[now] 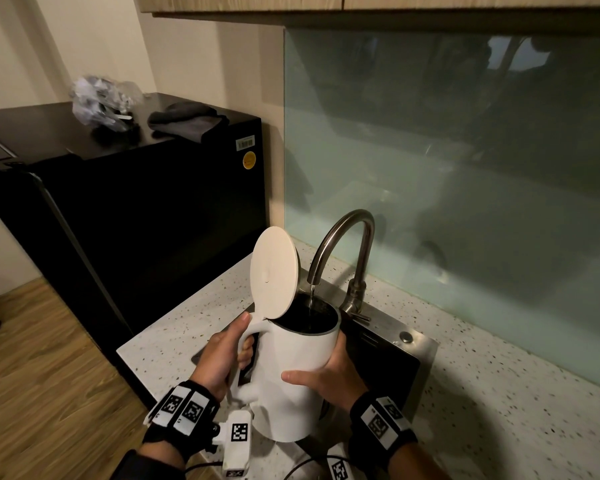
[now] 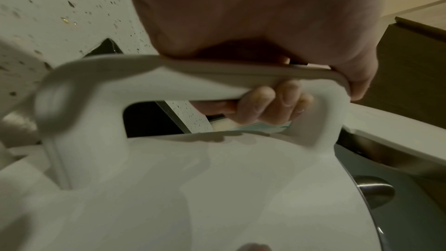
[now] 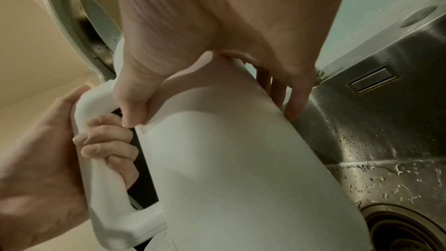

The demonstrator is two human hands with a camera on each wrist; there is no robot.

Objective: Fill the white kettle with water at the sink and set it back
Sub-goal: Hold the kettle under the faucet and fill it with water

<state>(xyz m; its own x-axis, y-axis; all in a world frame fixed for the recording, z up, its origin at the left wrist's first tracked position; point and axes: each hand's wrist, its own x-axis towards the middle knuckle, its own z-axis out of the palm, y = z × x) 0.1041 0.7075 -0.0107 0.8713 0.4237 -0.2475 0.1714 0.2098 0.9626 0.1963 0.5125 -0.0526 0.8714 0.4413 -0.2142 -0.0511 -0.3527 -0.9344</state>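
Observation:
I hold the white kettle (image 1: 291, 368) tilted over the steel sink (image 1: 426, 344), with its round lid (image 1: 274, 275) standing open. A thin stream of water (image 1: 311, 299) runs from the curved tap (image 1: 357, 230) into the kettle's dark mouth. My left hand (image 1: 222, 355) grips the handle (image 2: 193, 81), its fingers (image 2: 270, 102) curled through the loop. My right hand (image 1: 329, 379) clasps the kettle body (image 3: 241, 159), thumb on the near side and fingers on the far side. The water level inside is hidden.
A black fridge (image 1: 136, 202) stands left of the speckled counter (image 1: 499, 393), with a plastic bag (image 1: 101, 102) and a dark cloth (image 1: 187, 121) on top. A glass splashback (image 1: 465, 168) runs behind the tap. The sink basin (image 3: 386, 140) is wet, with its drain (image 3: 410, 232) below the kettle.

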